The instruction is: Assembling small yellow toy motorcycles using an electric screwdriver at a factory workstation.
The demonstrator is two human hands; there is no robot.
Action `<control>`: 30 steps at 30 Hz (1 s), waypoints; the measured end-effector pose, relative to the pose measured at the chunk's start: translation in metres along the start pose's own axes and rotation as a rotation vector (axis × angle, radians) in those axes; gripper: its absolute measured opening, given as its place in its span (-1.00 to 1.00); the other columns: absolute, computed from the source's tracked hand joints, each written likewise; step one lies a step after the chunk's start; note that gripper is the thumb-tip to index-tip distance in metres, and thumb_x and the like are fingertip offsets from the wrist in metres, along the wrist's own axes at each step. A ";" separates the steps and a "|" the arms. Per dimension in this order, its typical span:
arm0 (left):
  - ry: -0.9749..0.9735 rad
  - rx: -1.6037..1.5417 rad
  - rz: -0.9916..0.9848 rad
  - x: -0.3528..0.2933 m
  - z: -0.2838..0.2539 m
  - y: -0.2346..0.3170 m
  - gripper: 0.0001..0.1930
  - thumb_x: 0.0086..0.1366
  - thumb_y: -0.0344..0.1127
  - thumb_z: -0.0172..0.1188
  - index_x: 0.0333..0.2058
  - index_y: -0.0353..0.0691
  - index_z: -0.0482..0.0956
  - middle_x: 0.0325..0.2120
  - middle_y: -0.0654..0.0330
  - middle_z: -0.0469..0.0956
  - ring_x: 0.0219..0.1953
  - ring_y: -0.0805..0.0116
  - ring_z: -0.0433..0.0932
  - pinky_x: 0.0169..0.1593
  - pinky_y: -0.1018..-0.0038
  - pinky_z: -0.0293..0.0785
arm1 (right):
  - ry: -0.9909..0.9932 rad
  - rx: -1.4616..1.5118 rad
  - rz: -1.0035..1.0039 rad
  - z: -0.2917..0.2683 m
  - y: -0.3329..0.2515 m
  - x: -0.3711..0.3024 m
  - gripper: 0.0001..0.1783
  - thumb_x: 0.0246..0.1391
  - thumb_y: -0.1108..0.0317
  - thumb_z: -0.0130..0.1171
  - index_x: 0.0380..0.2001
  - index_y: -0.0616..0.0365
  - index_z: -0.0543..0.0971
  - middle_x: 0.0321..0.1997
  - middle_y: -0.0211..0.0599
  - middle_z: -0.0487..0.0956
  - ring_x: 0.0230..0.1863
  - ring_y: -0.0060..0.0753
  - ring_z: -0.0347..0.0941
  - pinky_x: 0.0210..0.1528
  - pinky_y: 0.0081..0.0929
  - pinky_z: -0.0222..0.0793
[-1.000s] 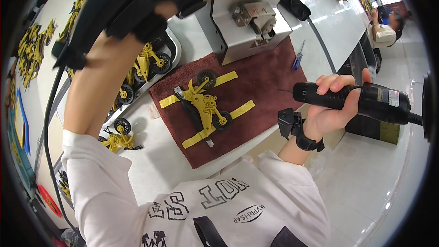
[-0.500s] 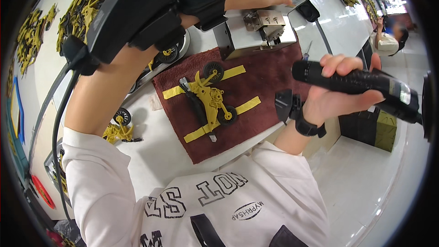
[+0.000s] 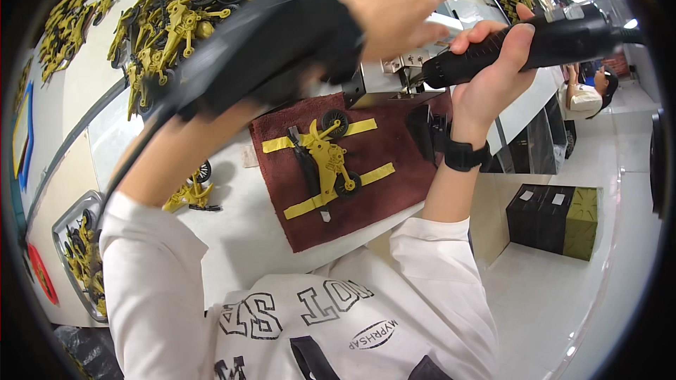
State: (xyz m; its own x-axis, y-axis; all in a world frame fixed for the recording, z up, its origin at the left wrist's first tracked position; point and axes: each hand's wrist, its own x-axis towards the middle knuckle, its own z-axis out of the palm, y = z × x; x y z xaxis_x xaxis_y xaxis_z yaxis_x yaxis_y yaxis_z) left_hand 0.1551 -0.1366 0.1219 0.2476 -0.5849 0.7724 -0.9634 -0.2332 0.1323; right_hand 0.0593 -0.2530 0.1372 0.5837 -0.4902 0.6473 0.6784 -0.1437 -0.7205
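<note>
My right hand [image 3: 501,63] is wrapped round a black electric screwdriver [image 3: 574,35], whose tip end is at the metal front of a boxy screw feeder [image 3: 394,67]. Above the feeder my left hand [image 3: 394,10] hangs with its fingers apart and slightly blurred, nothing visible in it. A black device strapped to the left forearm hides part of the bench. On a maroon cloth [image 3: 282,183] in front of me lies a yellow and black toy motorcycle [image 3: 327,158] on its side, its two black wheels toward the right. Neither hand touches it.
Yellow strips of tape [image 3: 362,127] cross the cloth. Several toy motorcycles form a heap [image 3: 186,17] at the far left; others fill a metal tray [image 3: 60,222] at the left edge. Dark boxes [image 3: 539,218] stand on the floor at right. A person [image 3: 588,95] sits farther off.
My right hand has carried the screwdriver forward and left, up to the screw feeder. The left hand has shifted slightly downward over the feeder. The motorcycle stays on the cloth.
</note>
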 end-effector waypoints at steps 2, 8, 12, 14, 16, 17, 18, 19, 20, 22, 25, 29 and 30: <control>0.028 -0.271 -0.225 -0.032 -0.054 0.058 -0.47 -0.01 -0.05 0.31 -0.10 -0.18 0.45 -0.16 -0.02 0.43 -0.12 0.01 0.43 -0.09 0.31 0.38 | 0.016 -0.047 -0.041 -0.010 -0.003 0.001 -0.39 0.05 0.30 0.15 0.04 0.40 0.14 -0.64 -0.30 0.42 -0.69 -0.47 0.37 -0.54 -0.56 0.33; -0.528 -0.215 -0.558 -0.159 -0.046 0.109 -0.10 -0.14 0.03 0.37 0.17 -0.16 0.20 0.19 -0.17 0.04 0.23 -0.13 0.04 0.22 -0.02 -0.06 | -0.127 -0.176 -0.053 -0.007 0.004 0.000 -0.41 0.07 0.49 0.09 0.14 0.27 0.13 -0.57 -0.25 0.41 -0.64 -0.45 0.37 -0.49 -0.43 0.39; -0.525 -0.172 -0.568 -0.180 -0.038 0.106 -0.06 -0.16 0.11 0.36 0.19 -0.10 0.19 0.25 -0.15 -0.04 0.29 -0.13 -0.05 0.24 -0.08 -0.15 | -0.145 -0.219 -0.079 -0.001 0.000 -0.008 -0.42 0.07 0.51 0.05 0.15 0.21 0.11 -0.59 -0.26 0.40 -0.66 -0.44 0.35 -0.54 -0.43 0.37; -0.511 -0.199 -0.569 -0.183 -0.040 0.105 -0.06 -0.16 0.12 0.35 0.20 -0.09 0.19 0.25 -0.15 -0.05 0.29 -0.13 -0.05 0.24 -0.07 -0.15 | -0.083 -0.234 -0.121 0.004 -0.001 -0.018 -0.40 0.08 0.48 0.04 0.17 0.17 0.09 -0.61 -0.27 0.37 -0.67 -0.44 0.33 -0.57 -0.43 0.33; -0.475 -0.244 -0.561 -0.187 -0.040 0.102 -0.05 -0.15 0.16 0.34 0.21 -0.09 0.18 0.25 -0.15 -0.05 0.29 -0.13 -0.06 0.25 -0.07 -0.16 | -0.103 -0.299 -0.015 0.004 -0.014 -0.029 -0.39 0.09 0.47 0.03 0.19 0.15 0.08 -0.61 -0.29 0.34 -0.68 -0.45 0.30 -0.59 -0.46 0.30; -0.457 -0.252 -0.563 -0.189 -0.041 0.102 -0.06 -0.15 0.16 0.33 0.20 -0.09 0.18 0.25 -0.15 -0.05 0.29 -0.13 -0.06 0.25 -0.07 -0.16 | -0.103 -0.309 0.062 0.005 -0.018 -0.041 -0.40 0.10 0.46 -0.01 0.20 0.14 0.07 -0.61 -0.31 0.32 -0.69 -0.47 0.27 -0.59 -0.49 0.28; -0.437 -0.260 -0.567 -0.191 -0.040 0.103 -0.06 -0.14 0.16 0.33 0.20 -0.10 0.18 0.25 -0.15 -0.05 0.29 -0.13 -0.05 0.25 -0.06 -0.17 | -0.147 -0.264 0.073 0.001 -0.018 -0.056 -0.40 0.15 0.36 -0.02 0.22 0.10 0.05 -0.58 -0.32 0.33 -0.68 -0.47 0.28 -0.58 -0.43 0.29; -0.405 -0.298 -0.556 -0.194 -0.040 0.102 -0.09 -0.12 0.15 0.32 0.18 -0.11 0.20 0.25 -0.15 -0.04 0.29 -0.12 -0.05 0.26 -0.06 -0.18 | -0.152 -0.119 0.063 0.001 -0.024 -0.068 -0.30 0.12 0.37 0.04 0.25 0.11 -0.04 -0.58 -0.28 0.36 -0.69 -0.43 0.31 -0.58 -0.42 0.32; -0.418 -0.323 -0.550 -0.196 -0.042 0.106 -0.17 -0.10 0.10 0.32 0.15 -0.10 0.24 0.25 -0.14 -0.02 0.29 -0.12 -0.03 0.25 -0.06 -0.17 | -0.143 0.014 0.057 0.004 -0.033 -0.079 -0.19 0.10 0.37 0.09 0.28 0.12 -0.14 -0.58 -0.24 0.40 -0.70 -0.39 0.34 -0.58 -0.42 0.36; -0.433 -0.280 -0.538 -0.193 -0.042 0.104 -0.23 -0.08 0.04 0.31 0.12 -0.07 0.28 0.24 -0.11 0.00 0.28 -0.10 -0.01 0.25 -0.05 -0.14 | -0.224 0.130 0.018 0.016 -0.042 -0.082 -0.14 0.13 0.25 0.12 0.29 0.02 -0.21 -0.54 -0.19 0.42 -0.68 -0.31 0.36 -0.56 -0.34 0.38; -0.429 -0.306 -0.544 -0.196 -0.042 0.102 -0.27 -0.08 0.00 0.31 0.10 -0.04 0.30 0.24 -0.09 0.02 0.28 -0.07 0.02 0.24 -0.03 -0.13 | -0.228 0.136 0.073 0.029 -0.024 -0.083 -0.18 0.12 0.29 0.08 0.28 0.04 -0.19 -0.54 -0.16 0.42 -0.65 -0.34 0.36 -0.57 -0.35 0.39; -0.454 -0.352 -0.537 -0.198 -0.046 0.099 -0.30 -0.08 0.00 0.31 0.07 -0.03 0.33 0.26 -0.07 0.01 0.28 -0.03 0.04 0.25 0.00 -0.13 | -0.162 0.076 0.097 0.044 -0.009 -0.084 -0.24 0.00 0.45 0.02 0.22 0.16 -0.11 -0.58 -0.19 0.40 -0.69 -0.41 0.31 -0.59 -0.40 0.40; -0.453 -0.350 -0.545 -0.197 -0.046 0.099 -0.30 -0.08 0.00 0.31 0.07 -0.03 0.33 0.26 -0.07 0.01 0.28 -0.03 0.04 0.25 0.00 -0.13 | -0.150 0.074 0.087 0.043 -0.008 -0.085 -0.25 0.00 0.45 0.03 0.21 0.19 -0.09 -0.60 -0.19 0.39 -0.70 -0.42 0.30 -0.59 -0.41 0.40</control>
State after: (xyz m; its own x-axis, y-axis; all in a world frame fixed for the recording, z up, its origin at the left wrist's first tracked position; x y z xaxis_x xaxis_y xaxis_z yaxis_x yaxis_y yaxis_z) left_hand 0.0056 -0.0087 0.0112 0.6395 -0.7354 0.2240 -0.6517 -0.3641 0.6654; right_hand 0.0239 -0.1737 0.0986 0.6979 -0.3632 0.6173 0.6503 -0.0399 -0.7586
